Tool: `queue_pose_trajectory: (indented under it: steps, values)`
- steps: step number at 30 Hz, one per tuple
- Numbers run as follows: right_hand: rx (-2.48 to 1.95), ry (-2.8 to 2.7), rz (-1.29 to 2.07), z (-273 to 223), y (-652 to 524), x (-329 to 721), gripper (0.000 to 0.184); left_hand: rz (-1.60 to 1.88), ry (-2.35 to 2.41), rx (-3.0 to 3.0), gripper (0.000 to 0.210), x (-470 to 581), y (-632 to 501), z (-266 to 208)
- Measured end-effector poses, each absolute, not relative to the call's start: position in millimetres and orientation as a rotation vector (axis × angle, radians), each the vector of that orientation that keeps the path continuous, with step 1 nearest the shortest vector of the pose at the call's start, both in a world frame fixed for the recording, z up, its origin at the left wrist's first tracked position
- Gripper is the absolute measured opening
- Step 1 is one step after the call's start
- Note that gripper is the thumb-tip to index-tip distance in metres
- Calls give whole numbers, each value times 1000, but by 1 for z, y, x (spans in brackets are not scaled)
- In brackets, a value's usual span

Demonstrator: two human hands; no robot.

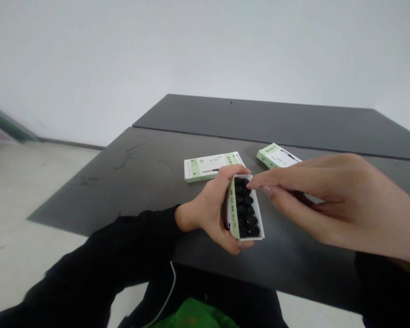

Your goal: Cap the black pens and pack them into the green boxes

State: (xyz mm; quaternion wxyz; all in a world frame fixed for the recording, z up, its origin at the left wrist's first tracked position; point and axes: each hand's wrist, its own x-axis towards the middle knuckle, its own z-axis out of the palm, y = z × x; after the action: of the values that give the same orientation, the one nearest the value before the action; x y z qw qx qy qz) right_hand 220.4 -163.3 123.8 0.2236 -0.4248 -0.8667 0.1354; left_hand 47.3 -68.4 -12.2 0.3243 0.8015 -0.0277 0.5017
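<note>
My left hand point(213, 207) is wrapped around a small white and light-green box point(234, 214), tilted with its uncovered end towards me. Rows of black pens point(248, 210) fill it, only their rounded ends showing. From the right comes my right hand point(328, 196), index finger stretched out and its tip touching a pen at the box's upper right. The thumb tip lies just behind, close under the index finger; the other fingers are curled and partly hidden. I see nothing held between finger and thumb.
A similar flat pen box point(212, 165) lies on the dark grey table point(150, 173) behind my left hand. Another box point(276, 156) lies farther right, partly covered by my right hand. A white wall rises behind the table. A pale cord point(171, 284) hangs over my lap.
</note>
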Motion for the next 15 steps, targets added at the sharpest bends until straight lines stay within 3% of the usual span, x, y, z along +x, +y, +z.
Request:
queue_pose_trajectory:
  steps: [7,15]
  values:
    - [-1141,-2457,227,125,-166,221,21,1320,-48,2099,114,46,-66,-15]
    - [-1135,-2529,317,123,-164,217,22,1251,-36,2078,110,49,-62,-14]
